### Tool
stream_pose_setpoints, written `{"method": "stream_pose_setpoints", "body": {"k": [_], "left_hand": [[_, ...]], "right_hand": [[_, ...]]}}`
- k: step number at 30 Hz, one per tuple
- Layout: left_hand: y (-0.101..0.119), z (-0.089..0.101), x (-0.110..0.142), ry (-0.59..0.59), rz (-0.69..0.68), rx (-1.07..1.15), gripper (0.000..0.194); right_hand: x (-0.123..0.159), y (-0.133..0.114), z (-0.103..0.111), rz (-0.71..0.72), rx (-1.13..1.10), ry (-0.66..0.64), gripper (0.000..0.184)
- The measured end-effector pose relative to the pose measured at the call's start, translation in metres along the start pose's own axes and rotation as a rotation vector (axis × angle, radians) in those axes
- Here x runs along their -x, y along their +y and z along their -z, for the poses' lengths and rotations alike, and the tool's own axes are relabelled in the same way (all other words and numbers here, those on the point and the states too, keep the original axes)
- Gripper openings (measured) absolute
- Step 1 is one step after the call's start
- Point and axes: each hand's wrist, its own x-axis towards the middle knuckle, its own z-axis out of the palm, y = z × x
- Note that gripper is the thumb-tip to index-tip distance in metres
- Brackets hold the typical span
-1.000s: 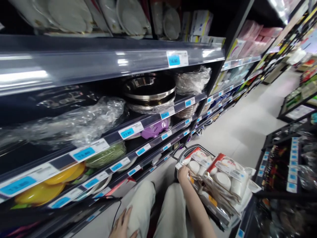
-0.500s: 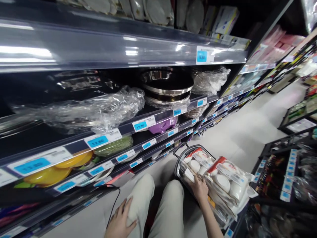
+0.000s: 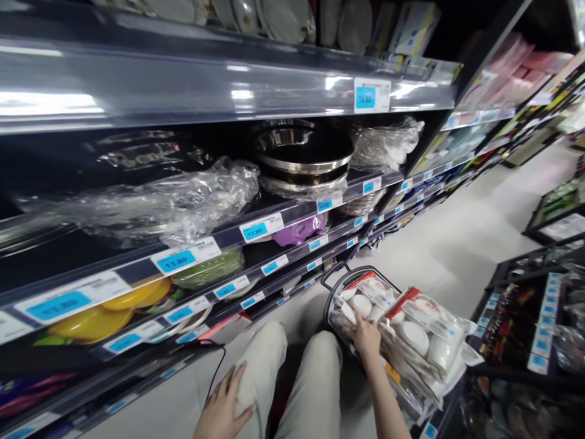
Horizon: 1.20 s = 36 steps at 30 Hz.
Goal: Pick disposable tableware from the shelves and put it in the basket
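Note:
My left hand lies on the left leg of my pale trousers, its fingers spread and holding nothing. At the black shopping basket my right hand reaches in from below. Its index finger stretches onto a clear plastic package with white round pieces inside and a red top edge; the other fingers are bent and partly hidden. Beside that hand, a second such package lies on top, leaning over the basket's right side. Something orange shows under it.
Shelves with blue price tags run along the left. They hold plastic-wrapped goods, steel basins, a purple item and yellow ones. Low display racks stand at the right. A pale floor aisle stretches ahead.
My right hand has shifted slightly up and left over the package, its index finger now more stretched out. My left hand stays on my leg. The view has turned slightly.

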Motion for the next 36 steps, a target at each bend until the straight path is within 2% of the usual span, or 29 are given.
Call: {"method": "stream_pose_setpoints", "body": {"k": [7, 13, 17, 21, 23, 25, 27, 29, 31, 33, 36], "left_hand": [[-0.001, 0.000, 0.000, -0.001, 0.012, -0.026, 0.076], [0.002, 0.000, 0.001, -0.005, 0.006, -0.036, 0.077], [0.003, 0.001, 0.000, -0.002, -0.002, -0.052, 0.076], [0.002, 0.002, -0.001, -0.033, 0.008, -0.025, 0.077], [0.002, 0.004, 0.000, -0.032, 0.014, -0.019, 0.078], [0.002, 0.004, 0.000, -0.023, 0.010, -0.016, 0.078], [0.001, 0.004, 0.001, -0.020, -0.004, -0.009, 0.077], [0.002, 0.003, 0.001, -0.013, -0.023, -0.007, 0.076], [0.002, 0.002, 0.001, 0.011, -0.039, -0.012, 0.073], [0.003, 0.001, 0.002, 0.030, -0.040, -0.020, 0.072], [0.003, 0.001, 0.003, 0.025, -0.030, -0.029, 0.073]], "right_hand": [[0.007, -0.019, -0.011, -0.002, 0.054, -0.014, 0.026], [-0.004, -0.002, -0.026, 0.039, -0.035, -0.006, 0.036], [-0.005, -0.015, -0.026, 0.017, -0.033, -0.014, 0.038], [0.011, -0.021, -0.011, -0.127, -0.086, 0.196, 0.061], [0.028, -0.009, -0.008, -0.250, -0.113, 0.274, 0.054], [0.045, 0.011, -0.013, -0.285, -0.085, 0.219, 0.045], [0.056, 0.029, -0.026, -0.227, -0.006, 0.079, 0.036], [0.060, 0.042, -0.040, -0.167, 0.063, -0.066, 0.040], [0.058, 0.048, -0.049, -0.128, 0.089, -0.147, 0.048], [0.058, 0.053, -0.049, -0.091, 0.069, -0.157, 0.052], [0.072, 0.066, -0.039, -0.121, -0.072, -0.065, 0.057]]}}
